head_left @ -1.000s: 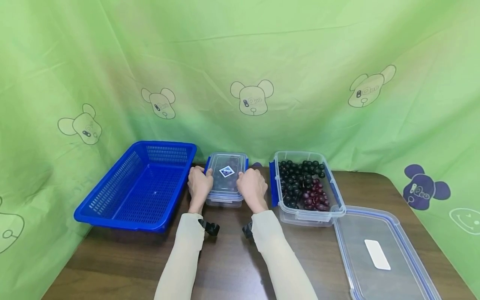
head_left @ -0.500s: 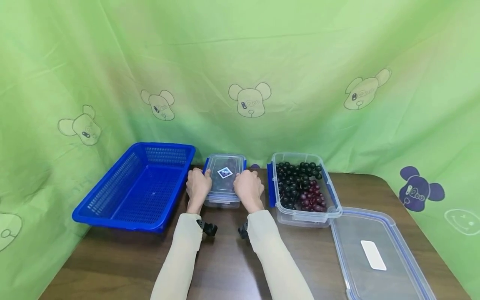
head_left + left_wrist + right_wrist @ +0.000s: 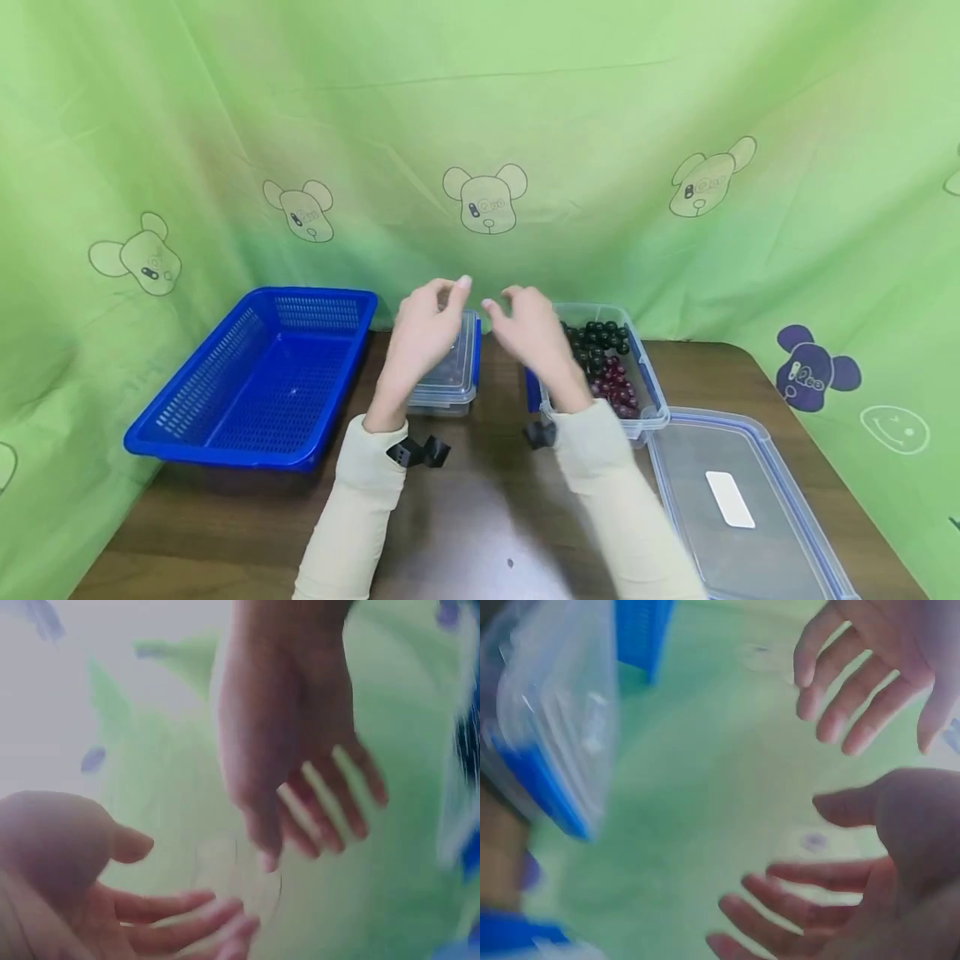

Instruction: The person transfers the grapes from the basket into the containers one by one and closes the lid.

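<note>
Both hands hover above the table with nothing in them. The left hand (image 3: pixel 424 333) is raised in front of a small lidded plastic container (image 3: pixel 450 385) with blue side clips, covering part of its lid. Across a narrow gap the right hand (image 3: pixel 536 333) faces it, by the left edge of a larger lidless container (image 3: pixel 647 367). That one holds black grapes (image 3: pixel 606 335) and red grapes (image 3: pixel 617 387). In the right wrist view the fingers of both hands are spread and loosely bent, apart from the small container (image 3: pixel 562 720).
A blue perforated basket (image 3: pixel 281 392) stands at the left of the wooden table (image 3: pixel 480 533). The large clear lid (image 3: pixel 738 500) with a white label lies at the front right. A green printed curtain (image 3: pixel 480 108) hangs close behind.
Both hands have let go of the small container's sides and risen above it. The right hand has shifted right, toward the grape container. The small container's lid remains on.
</note>
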Action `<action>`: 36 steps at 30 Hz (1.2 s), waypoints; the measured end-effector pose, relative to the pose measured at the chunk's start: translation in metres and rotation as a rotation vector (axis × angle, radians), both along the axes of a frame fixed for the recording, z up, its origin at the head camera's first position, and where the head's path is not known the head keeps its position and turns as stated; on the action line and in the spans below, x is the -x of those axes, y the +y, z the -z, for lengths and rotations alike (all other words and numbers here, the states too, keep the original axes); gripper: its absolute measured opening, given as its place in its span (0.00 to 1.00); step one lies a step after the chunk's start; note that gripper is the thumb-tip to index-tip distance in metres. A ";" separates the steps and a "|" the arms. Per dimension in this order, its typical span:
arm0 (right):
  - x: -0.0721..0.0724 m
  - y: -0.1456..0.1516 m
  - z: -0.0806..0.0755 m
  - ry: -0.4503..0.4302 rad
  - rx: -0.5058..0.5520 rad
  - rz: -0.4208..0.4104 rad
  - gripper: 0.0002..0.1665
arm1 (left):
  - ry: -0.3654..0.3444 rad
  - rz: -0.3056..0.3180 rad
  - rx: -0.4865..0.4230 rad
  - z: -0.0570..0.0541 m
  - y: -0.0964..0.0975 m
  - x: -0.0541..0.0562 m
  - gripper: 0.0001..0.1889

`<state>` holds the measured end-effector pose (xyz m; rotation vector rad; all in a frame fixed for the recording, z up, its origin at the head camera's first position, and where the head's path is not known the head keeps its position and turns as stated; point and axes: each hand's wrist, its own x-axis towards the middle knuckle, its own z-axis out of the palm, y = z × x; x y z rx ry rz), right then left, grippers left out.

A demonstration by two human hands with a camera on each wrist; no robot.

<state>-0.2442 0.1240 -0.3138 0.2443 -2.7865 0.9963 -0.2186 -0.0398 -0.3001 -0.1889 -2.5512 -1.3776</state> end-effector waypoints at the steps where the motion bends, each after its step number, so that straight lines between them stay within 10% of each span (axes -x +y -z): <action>1: -0.004 0.011 -0.007 0.005 -0.002 -0.014 0.34 | -0.018 0.084 -0.067 -0.005 0.004 -0.004 0.26; 5: -0.024 0.062 -0.029 0.030 -0.032 -0.044 0.32 | -0.190 0.392 -0.364 -0.012 0.026 -0.015 0.21; 10: -0.048 0.133 -0.041 0.052 -0.100 -0.042 0.34 | -0.356 0.529 -0.491 0.001 0.060 -0.027 0.17; 17: -0.075 0.234 -0.029 0.010 -0.189 0.031 0.32 | -0.452 0.584 -0.389 0.047 0.111 -0.048 0.14; 27: -0.110 0.326 0.027 -0.119 -0.247 0.065 0.31 | -0.632 0.559 -0.379 0.115 0.170 -0.077 0.11; 32: -0.120 0.362 0.076 -0.303 -0.005 -0.001 0.12 | -0.627 0.443 -0.338 0.144 0.200 -0.086 0.07; 36: -0.127 0.380 0.103 -0.339 0.150 -0.004 0.24 | -0.608 0.383 -0.324 0.158 0.213 -0.090 0.08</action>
